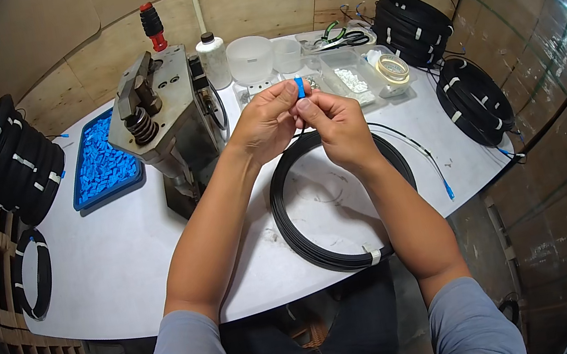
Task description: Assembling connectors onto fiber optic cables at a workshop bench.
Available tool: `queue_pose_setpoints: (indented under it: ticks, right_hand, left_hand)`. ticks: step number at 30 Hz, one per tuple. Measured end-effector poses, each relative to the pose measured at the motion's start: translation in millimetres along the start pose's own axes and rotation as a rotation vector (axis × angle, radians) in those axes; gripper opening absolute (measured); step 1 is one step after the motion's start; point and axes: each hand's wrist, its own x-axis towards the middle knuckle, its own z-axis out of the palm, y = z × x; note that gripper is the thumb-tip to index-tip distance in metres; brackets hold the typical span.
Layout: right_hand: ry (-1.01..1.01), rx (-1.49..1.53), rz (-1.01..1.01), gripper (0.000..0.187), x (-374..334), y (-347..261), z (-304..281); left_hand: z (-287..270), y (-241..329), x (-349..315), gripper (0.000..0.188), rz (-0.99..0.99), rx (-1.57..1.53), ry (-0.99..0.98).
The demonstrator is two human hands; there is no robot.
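Over the middle of the table, my left hand (266, 122) and my right hand (339, 127) meet fingertip to fingertip. Between them is a small blue connector piece (300, 88), standing upright. My left thumb and fingers pinch its side, and my right thumb and fingers close around its lower end. A black cable shows just below the fingers; how it joins the blue piece is hidden. Beneath my hands lies a coil of black cable (293, 231), bound with white tape. One end of cable runs out to the right and ends in a blue connector (450, 192).
A metal hand press (173, 113) stands left of my hands, beside a blue tray (84, 204) of small blue parts. Stacked black coils (14, 160) sit at far left, others (414, 26) at right. Behind are a white bottle (213, 62), plastic tubs (251, 60) and scissors (348, 39).
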Motion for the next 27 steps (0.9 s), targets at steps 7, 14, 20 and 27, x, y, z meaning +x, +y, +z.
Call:
queue_pose_setpoints:
  ticks: [7, 14, 20, 27]
  right_hand:
    - [-0.014, -0.037, -0.054, 0.023, 0, -8, 0]
    - [-0.030, 0.014, 0.028, 0.020, -2, -16, 3]
    - [-0.070, 0.021, 0.075, 0.019, -6, -26, 7]
    - [-0.121, -0.244, 0.141, 0.019, -2, -37, 12]
  left_hand:
    - [1, 0, 0, 0.029, 0.013, -0.030, -0.020]
    - [2, 5, -1, 0.026, -0.016, -0.031, 0.034]
    - [7, 12, -3, 0.024, 0.060, 0.007, 0.067]
    - [7, 17, -3, 0.024, 0.094, -0.044, 0.116]
